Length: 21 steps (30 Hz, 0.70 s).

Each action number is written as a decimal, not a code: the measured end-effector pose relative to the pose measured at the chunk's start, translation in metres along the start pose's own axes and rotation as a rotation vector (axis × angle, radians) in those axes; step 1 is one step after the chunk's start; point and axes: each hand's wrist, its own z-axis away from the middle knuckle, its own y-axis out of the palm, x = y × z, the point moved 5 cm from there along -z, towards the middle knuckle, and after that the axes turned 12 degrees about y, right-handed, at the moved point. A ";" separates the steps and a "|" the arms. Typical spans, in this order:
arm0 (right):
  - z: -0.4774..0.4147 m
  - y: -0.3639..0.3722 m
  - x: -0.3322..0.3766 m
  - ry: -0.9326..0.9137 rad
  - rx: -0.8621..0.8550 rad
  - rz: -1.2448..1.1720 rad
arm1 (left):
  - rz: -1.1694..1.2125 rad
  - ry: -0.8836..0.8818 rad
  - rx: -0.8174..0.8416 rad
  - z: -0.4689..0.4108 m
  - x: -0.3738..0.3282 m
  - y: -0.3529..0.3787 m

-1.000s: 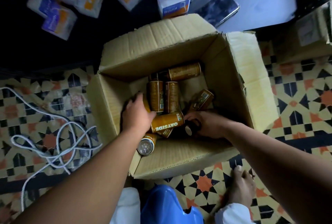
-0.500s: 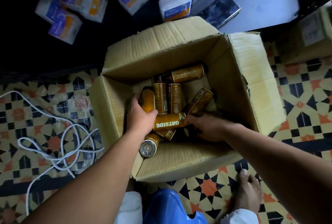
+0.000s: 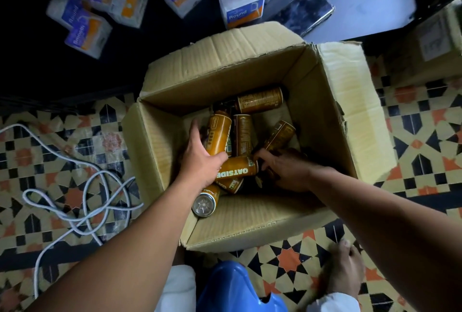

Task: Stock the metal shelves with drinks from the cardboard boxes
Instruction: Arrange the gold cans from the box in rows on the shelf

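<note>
Cardboard box point(image 3: 250, 226): open on the patterned tile floor point(image 3: 420, 141), all four flaps folded outward.
Drink cans point(image 3: 243, 134): brown-orange, lying loose in a jumble on the bottom of the box. One lies crosswise against the far wall point(image 3: 260, 100) and one is tilted toward the right wall point(image 3: 280, 135).
Left grip point(image 3: 200, 161): reaches into the left half of the box. The thumb is up along the left of the held can point(image 3: 220, 134) and the fingers are curled round its lower part.
Held can: points toward the far wall, just beside the middle can.
Right grip point(image 3: 287, 169): inside the box on the right, fingers curled downward among the cans. Its fingertips are next to the end of the OATSIDE can point(image 3: 237, 170). Whether it has hold of anything cannot be told, as that corner is in shadow.
OATSIDE can: lies sideways in the middle of the box, between the two grips.
Near-wall can point(image 3: 205, 203): leans at the near left corner of the box, its round end toward the camera.
White cable point(image 3: 75, 199): looped on the floor left of the box.
Packets point(image 3: 240, 9): white, blue and orange, some labelled Smooth, Round or Charcoal, scattered beyond the far flap.
Phone point(image 3: 307, 9): flat on a pale surface beyond the box's far right corner.
Bare foot point(image 3: 347, 269): on the floor near the box's near right corner.
</note>
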 end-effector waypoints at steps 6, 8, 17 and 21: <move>-0.001 -0.001 -0.013 -0.024 0.036 -0.237 | 0.030 0.111 -0.018 -0.004 -0.003 0.000; -0.003 0.000 -0.014 -0.003 0.076 -0.304 | 0.041 0.127 -0.021 -0.004 -0.002 0.000; -0.020 -0.013 -0.014 0.077 0.197 -0.329 | 0.058 0.184 -0.025 -0.014 0.000 0.003; -0.021 -0.008 -0.013 0.093 0.268 -0.311 | 0.069 0.201 -0.005 -0.013 0.003 0.006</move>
